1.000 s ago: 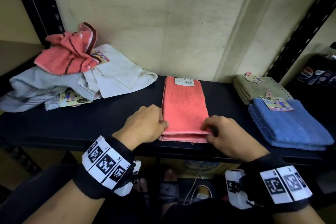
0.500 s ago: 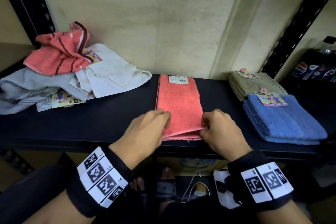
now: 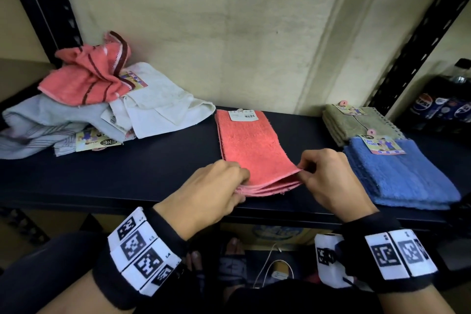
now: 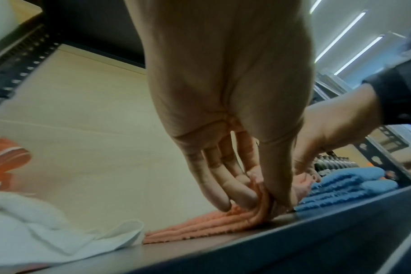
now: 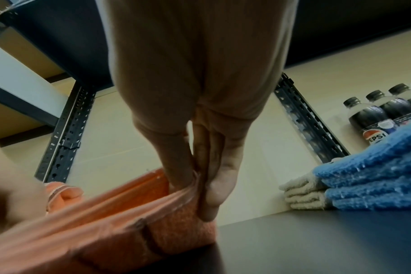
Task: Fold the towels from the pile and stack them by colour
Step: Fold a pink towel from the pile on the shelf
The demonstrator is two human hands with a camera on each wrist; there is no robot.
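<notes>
On the dark shelf, I'm pinching the fluffy coral towel with my left hand and right hand. Its near edge is lifting now, no longer flat.

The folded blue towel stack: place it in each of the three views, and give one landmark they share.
Head: the blue towel stack lies at right on the dark shelf, in front of the olive towels.
Left wrist: right of centre, behind the hands, low.
Right wrist: at the right edge, beside the olive towels.
Shared landmark: the salmon towel that both hands pinch.
</notes>
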